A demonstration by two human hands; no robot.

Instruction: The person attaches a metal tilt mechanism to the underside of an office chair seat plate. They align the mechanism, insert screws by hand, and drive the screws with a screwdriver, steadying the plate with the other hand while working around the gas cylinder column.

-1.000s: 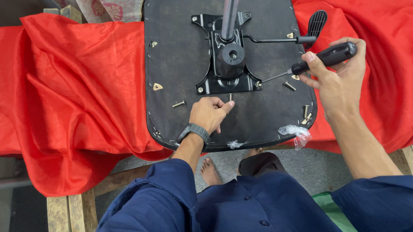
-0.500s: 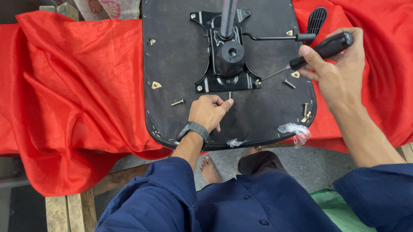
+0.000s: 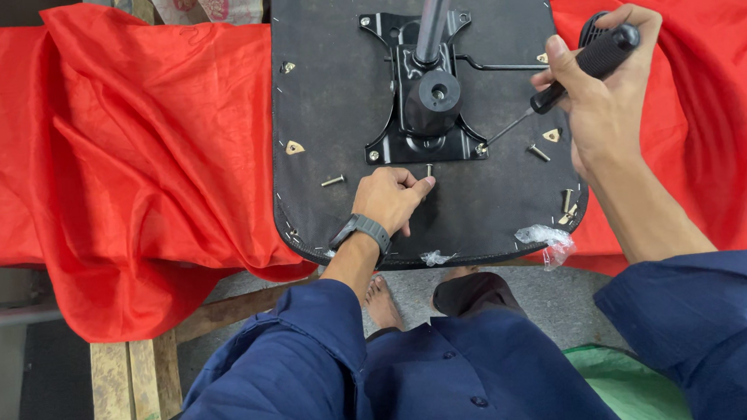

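A black chair seat base (image 3: pixel 337 105) lies upside down on a red cloth (image 3: pixel 133 141), with a black metal mounting plate (image 3: pixel 419 107) and a grey gas cylinder (image 3: pixel 434 2) at its middle. My right hand (image 3: pixel 602 95) grips a black-handled screwdriver (image 3: pixel 590 60); its tip rests at the plate's near right corner bolt (image 3: pixel 480 148). My left hand (image 3: pixel 395 197), with a dark watch on the wrist, pinches a small screw (image 3: pixel 429 170) just below the plate's front edge.
Loose screws lie on the seat: one at the left (image 3: pixel 332 181), one at the right (image 3: pixel 538 152), several near the right front corner (image 3: pixel 567 205). A clear plastic wrapper (image 3: pixel 547 240) hangs at the front edge. Wooden slats (image 3: pixel 132 384) sit below left.
My right hand has swung the screwdriver round, bringing its tip down to the plate's near right corner. My left hand stays on the screw; the view has shifted slightly.
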